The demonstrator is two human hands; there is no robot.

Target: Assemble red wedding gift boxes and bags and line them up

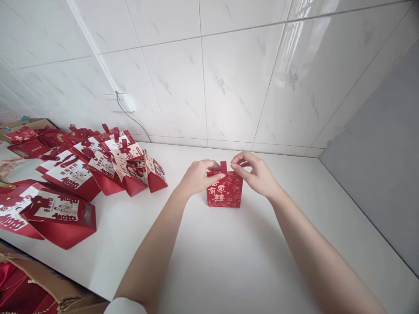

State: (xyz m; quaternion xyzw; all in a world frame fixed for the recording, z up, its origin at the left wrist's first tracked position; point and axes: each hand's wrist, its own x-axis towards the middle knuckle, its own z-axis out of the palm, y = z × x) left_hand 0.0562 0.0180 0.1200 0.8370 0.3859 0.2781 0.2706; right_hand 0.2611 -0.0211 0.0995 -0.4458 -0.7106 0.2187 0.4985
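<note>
A small red gift box [225,192] with white Chinese lettering and a pale floral pattern stands upright on the white table in front of me. A short dark red ribbon loop [223,166] sticks up from its top edge. My left hand [201,176] pinches the top left of the box, thumb on the front face and fingers behind. At the top right, my right hand [257,174] is closed with thumb and fingertips together beside the ribbon, at the box's upper edge. Exactly what those fingertips grip is partly hidden.
Several red and white gift boxes [70,176] with ribbon handles crowd the table's left side. Another person's hand [11,166] shows at the far left edge. A cardboard carton [49,279] with red items stands lower left. A cable runs from a wall socket [119,102].
</note>
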